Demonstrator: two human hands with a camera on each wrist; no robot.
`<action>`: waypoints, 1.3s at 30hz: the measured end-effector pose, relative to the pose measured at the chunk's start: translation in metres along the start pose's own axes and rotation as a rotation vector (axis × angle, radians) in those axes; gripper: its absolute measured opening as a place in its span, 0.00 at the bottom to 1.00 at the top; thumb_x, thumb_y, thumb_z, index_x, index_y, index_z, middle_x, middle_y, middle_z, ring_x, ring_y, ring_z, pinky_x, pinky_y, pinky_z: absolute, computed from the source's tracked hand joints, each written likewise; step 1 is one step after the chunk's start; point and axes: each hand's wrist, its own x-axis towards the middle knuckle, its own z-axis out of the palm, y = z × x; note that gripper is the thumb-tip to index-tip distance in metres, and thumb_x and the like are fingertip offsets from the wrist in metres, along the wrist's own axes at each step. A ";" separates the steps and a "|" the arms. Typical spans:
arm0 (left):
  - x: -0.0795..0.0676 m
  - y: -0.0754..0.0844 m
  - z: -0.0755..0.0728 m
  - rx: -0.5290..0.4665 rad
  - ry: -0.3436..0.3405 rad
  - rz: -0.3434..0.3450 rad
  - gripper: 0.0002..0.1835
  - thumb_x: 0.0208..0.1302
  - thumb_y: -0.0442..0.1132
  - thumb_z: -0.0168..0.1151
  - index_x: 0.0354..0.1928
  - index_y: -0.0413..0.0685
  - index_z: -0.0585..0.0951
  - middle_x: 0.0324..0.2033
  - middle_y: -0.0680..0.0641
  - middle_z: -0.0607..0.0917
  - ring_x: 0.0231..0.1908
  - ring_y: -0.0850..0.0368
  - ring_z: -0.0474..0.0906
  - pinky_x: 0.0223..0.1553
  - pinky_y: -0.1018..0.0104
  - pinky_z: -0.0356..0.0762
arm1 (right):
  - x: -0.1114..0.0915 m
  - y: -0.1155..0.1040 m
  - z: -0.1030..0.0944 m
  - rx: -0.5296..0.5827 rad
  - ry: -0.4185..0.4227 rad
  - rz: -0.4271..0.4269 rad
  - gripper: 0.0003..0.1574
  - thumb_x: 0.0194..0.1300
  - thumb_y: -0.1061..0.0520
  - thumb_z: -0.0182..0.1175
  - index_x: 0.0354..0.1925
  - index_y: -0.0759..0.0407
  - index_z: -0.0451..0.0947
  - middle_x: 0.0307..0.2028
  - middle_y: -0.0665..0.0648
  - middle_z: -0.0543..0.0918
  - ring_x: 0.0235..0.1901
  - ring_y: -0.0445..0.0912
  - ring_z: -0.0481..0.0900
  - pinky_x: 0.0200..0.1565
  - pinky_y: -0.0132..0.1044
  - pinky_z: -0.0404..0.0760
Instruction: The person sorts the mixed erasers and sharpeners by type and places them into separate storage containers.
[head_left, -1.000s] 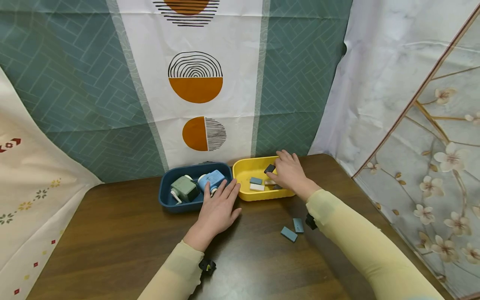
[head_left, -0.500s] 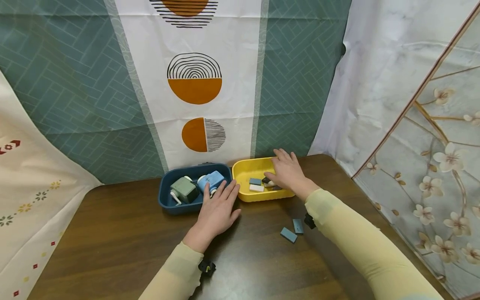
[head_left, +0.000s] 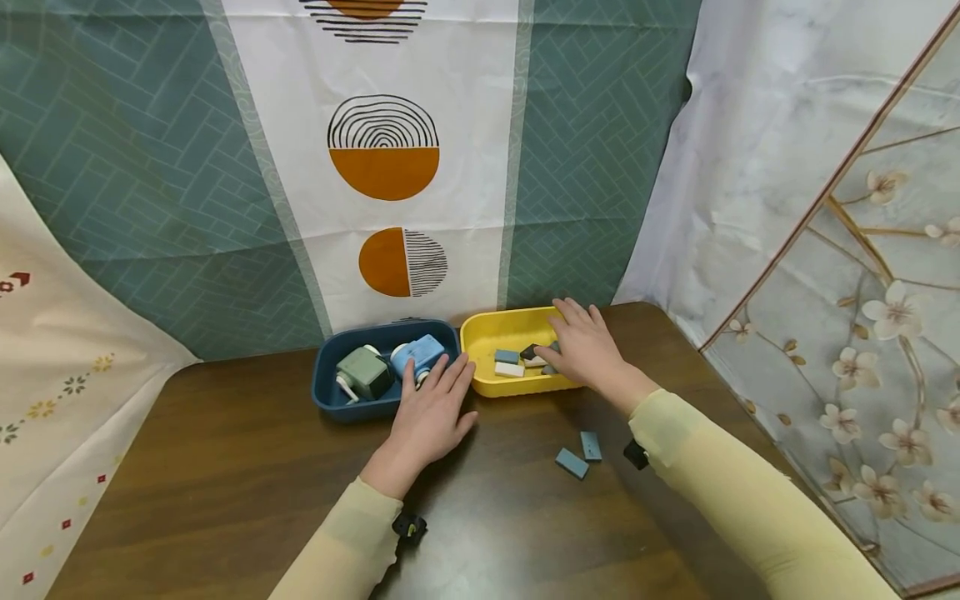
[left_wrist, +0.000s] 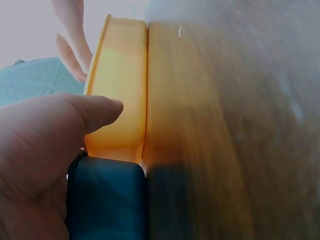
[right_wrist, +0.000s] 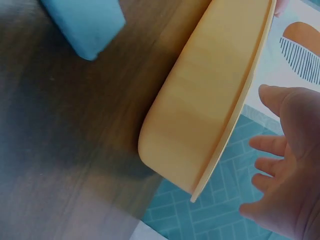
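Note:
My right hand (head_left: 588, 346) is over the right end of the yellow bin (head_left: 480, 385), fingers spread. In the right wrist view its thumb and fingers (right_wrist: 270, 145) stand apart with nothing between them. Inside the bin lie small blocks: a blue-grey one (head_left: 507, 357), a white one (head_left: 509, 369) and a black one (head_left: 529, 352) beneath the thumb, with more partly hidden. My left hand (head_left: 427, 421) lies with extended fingers over the near right corner of the dark blue bin (head_left: 324, 392). Its thumb (left_wrist: 102, 111) overlaps the yellow bin's wall in the left wrist view.
The blue bin holds a boxy green item (head_left: 364, 372) and a light blue one (head_left: 420, 354), both with white parts. Two blue-grey blocks (head_left: 572, 463) lie on the brown table (head_left: 240, 483) before the yellow bin. Patterned cloth (head_left: 390, 50) hangs behind.
The black block left my right hand and now lies among the other blocks in the yellow bin. My left hand has stayed in place; the head view has shifted slightly.

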 end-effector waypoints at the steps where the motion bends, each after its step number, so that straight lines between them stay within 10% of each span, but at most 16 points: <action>1: 0.000 0.000 0.000 -0.002 -0.002 -0.001 0.46 0.79 0.61 0.66 0.89 0.55 0.59 0.88 0.51 0.54 0.86 0.42 0.51 0.80 0.24 0.30 | -0.003 0.000 0.000 -0.001 0.007 -0.003 0.44 0.81 0.37 0.65 0.76 0.68 0.74 0.84 0.68 0.61 0.85 0.64 0.54 0.82 0.68 0.49; 39: 0.002 0.004 -0.004 -0.084 -0.008 -0.049 0.45 0.79 0.60 0.67 0.89 0.56 0.62 0.88 0.52 0.57 0.87 0.45 0.49 0.80 0.26 0.25 | -0.076 0.013 -0.007 0.071 0.187 -0.147 0.40 0.73 0.43 0.75 0.71 0.67 0.80 0.80 0.69 0.68 0.82 0.65 0.61 0.80 0.71 0.54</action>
